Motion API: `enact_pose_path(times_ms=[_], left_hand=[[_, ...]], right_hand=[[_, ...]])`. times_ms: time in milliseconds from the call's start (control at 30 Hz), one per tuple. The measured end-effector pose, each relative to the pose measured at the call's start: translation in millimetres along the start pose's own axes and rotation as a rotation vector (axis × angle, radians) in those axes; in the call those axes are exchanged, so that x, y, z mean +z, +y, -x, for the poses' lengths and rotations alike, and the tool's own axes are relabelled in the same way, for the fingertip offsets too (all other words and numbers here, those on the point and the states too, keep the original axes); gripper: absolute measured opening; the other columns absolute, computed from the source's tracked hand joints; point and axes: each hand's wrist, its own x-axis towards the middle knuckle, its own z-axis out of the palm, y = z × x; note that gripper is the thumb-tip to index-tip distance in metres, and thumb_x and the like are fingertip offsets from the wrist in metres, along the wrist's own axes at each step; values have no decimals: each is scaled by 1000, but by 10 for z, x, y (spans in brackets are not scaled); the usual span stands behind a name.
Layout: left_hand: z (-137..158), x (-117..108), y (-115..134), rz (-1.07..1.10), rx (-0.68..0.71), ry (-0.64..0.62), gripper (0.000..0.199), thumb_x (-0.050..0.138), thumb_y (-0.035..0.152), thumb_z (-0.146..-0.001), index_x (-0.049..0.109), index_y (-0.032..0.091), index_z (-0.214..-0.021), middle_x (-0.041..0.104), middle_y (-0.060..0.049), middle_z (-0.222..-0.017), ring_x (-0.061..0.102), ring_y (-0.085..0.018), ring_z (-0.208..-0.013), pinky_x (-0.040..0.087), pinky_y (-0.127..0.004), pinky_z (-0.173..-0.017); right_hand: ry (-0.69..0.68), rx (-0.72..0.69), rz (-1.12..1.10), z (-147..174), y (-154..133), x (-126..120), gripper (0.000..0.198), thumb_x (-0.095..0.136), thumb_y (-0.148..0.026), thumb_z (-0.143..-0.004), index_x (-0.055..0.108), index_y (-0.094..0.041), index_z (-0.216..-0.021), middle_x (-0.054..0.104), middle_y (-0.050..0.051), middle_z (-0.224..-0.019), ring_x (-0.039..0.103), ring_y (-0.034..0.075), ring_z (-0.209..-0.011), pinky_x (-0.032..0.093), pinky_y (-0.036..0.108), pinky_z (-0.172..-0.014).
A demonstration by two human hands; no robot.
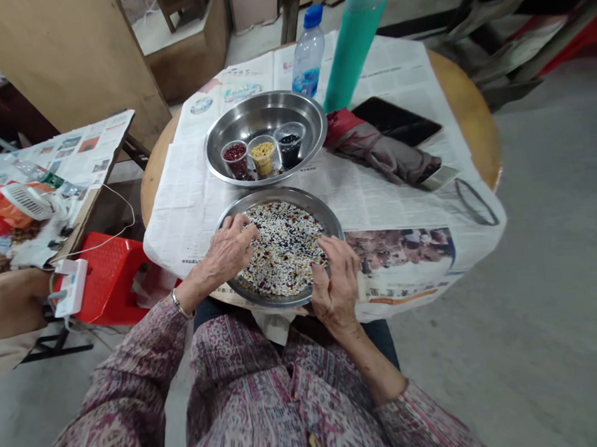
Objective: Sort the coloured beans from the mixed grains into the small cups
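Both hands sit over the tray of mixed beans (282, 250) at the table's near edge (262, 299): left hand (228, 251) loosely curled, fingertips in the beans; right hand (335, 283) open on the rim. Newspaper (410, 244) lies bare rightward.

Perhaps a workshop, bare concrete floor (542, 291), plywood panels (69, 55), newspaper-covered tables (392, 198)

Left hand (228, 250) palm down, fingers curled, right hand (335, 281) palm down, fingers loosely bent, forearms angled inward

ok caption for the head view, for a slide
Both hands pick through mixed beans in a steel tray.
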Motion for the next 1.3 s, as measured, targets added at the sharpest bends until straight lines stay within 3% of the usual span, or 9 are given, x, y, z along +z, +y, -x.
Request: enact_pose_path(times_ms=[167, 367, 500, 600, 700, 800, 933, 1133, 1300], left_hand=[[-29, 65, 127, 127, -37, -67, 75, 81, 50, -77, 48, 21, -137, 43, -16, -138, 48, -37, -122, 52, -50, -96], [-164, 292, 438, 299, 188, -124, 20, 51, 12, -95, 61, 18, -111, 59, -7, -109, 60, -19, -103, 52, -36, -97], [-322, 294, 491, 335, 283, -22, 24, 42, 12, -99, 61, 21, -113, 62, -4, -113, 58, -18, -108, 48, -35, -103], [-469, 207, 474, 219, 155, 81, 25, 52, 27, -100, 59, 20, -123, 57, -7, -129, 51, -25, -121, 44, -43, -108], [-586, 172, 458, 138, 3, 102, 58, 70, 45, -89, 53, 18, -136, 47, -15, -141, 45, -36, -127, 45, -52, -104], [-623, 226, 464, 177, 160, 18, 50, 71, 38, -88, 56, 19, -131, 51, -13, -133, 49, -32, -123, 45, -49, -104], [-479, 284, 444, 291, 399, -115, 16, 55, 12, -93, 63, 16, -106, 59, -7, -109, 59, -20, -104, 49, -33, -97], [21, 148, 208, 400, 415, -112, 19, 50, 12, -97, 64, 20, -108, 63, -4, -106, 62, -16, -98, 50, -31, -95], [192, 162, 218, 391, 591, -211, 19, 52, 14, -98, 67, 22, -108, 67, -3, -107, 63, -15, -105, 51, -27, -98]], right_hand=[[10, -15, 8, 2, 5, 8, 41, 41, -28, -100, 51, -23, -140, 61, 13, -133, 51, 28, -131, 41, 56, -111], [18, -28, 11, 4, 7, 12, 40, 42, -27, -100, 52, -22, -139, 62, 13, -131, 52, 28, -129, 43, 55, -109], [10, -31, 19, 4, 11, 5, 41, 42, -27, -100, 51, -22, -140, 62, 13, -132, 52, 28, -130, 42, 55, -109], [6, -34, 24, 3, 16, 2, 41, 41, -27, -100, 51, -22, -140, 61, 14, -132, 52, 28, -130, 43, 55, -109], [11, -33, 21, 2, 17, 2, 41, 41, -27, -100, 50, -22, -139, 61, 14, -131, 52, 28, -130, 43, 55, -109], [5, -30, 21, -2, 9, -1, 41, 41, -27, -100, 50, -22, -140, 61, 14, -132, 52, 28, -130, 43, 55, -109], [3, -12, 5, -4, -2, -4, 42, 41, -27, -100, 50, -22, -140, 62, 13, -132, 52, 28, -130, 43, 55, -109], [5, -10, 15, -5, -4, 5, 42, 42, -27, -100, 50, -22, -141, 62, 13, -132, 51, 28, -131, 43, 55, -110], [7, -17, 19, -7, -5, 6, 41, 43, -24, -99, 51, -21, -140, 62, 13, -130, 51, 27, -130, 43, 54, -109]])
